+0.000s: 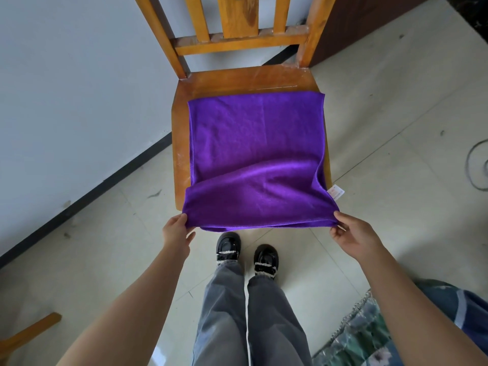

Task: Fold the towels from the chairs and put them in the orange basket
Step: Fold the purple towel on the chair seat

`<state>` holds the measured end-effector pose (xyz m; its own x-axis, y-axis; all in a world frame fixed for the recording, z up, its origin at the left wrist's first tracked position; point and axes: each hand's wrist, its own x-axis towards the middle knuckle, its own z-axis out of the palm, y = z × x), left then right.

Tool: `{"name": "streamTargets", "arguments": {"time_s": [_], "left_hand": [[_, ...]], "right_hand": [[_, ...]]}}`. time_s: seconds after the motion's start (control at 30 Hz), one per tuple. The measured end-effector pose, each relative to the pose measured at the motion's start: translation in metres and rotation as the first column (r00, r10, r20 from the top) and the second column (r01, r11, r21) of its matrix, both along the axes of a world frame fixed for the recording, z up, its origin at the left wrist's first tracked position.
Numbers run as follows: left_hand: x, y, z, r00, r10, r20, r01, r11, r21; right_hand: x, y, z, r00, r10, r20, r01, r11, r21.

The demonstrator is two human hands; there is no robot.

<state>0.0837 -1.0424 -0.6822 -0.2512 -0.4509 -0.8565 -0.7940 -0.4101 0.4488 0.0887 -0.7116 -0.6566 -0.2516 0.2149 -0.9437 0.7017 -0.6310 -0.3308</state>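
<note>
From the head camera, a purple square microfibre towel lies spread over the seat of an orange-brown wooden chair. Its far edge is flat on the seat and its near edge is raised past the seat front. The left hand pinches the near left corner between thumb and curled fingers. The right hand pinches the near right corner the same way. A second layer shows under the held edge, so the towel may be doubled, though the fold hides this.

A small white label sticks out of the towel's right edge; its red print is too small to read. The chair's back is cut off at the top. A cut-off wooden piece sits lower left, and a patterned green cloth runs out of the frame lower right. A thin cable loop lies on the tiled floor at the right edge.
</note>
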Motion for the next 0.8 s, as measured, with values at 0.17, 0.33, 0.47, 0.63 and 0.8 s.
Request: {"name": "streamTargets", "arguments": {"time_s": [0.17, 0.33, 0.47, 0.63, 0.8], "left_hand": [[0.002, -0.006, -0.003, 0.998, 0.052, -0.021, -0.049, 0.992, 0.118], [0.012, 0.0, -0.021, 0.999, -0.031, 0.032, 0.021, 0.957, 0.288], [0.02, 0.003, -0.036, 0.993, -0.107, 0.054, 0.086, 0.95, 0.299], [0.021, 0.002, -0.044, 0.974, -0.214, 0.073, 0.186, 0.944, 0.273], [0.024, -0.003, -0.033, 0.932, -0.345, 0.111, 0.32, 0.927, 0.194]], "right_hand": [[0.002, 0.0, -0.005, 1.0, -0.01, 0.005, 0.01, 1.0, -0.011], [-0.002, 0.006, -0.011, 1.0, -0.017, -0.006, 0.017, 1.0, -0.006], [-0.003, 0.011, -0.017, 1.0, -0.013, -0.012, 0.014, 1.0, 0.021], [0.001, 0.017, -0.016, 1.0, 0.003, -0.022, -0.002, 0.999, 0.038], [0.005, 0.016, -0.01, 0.999, -0.004, -0.033, 0.007, 0.997, 0.079]]}}
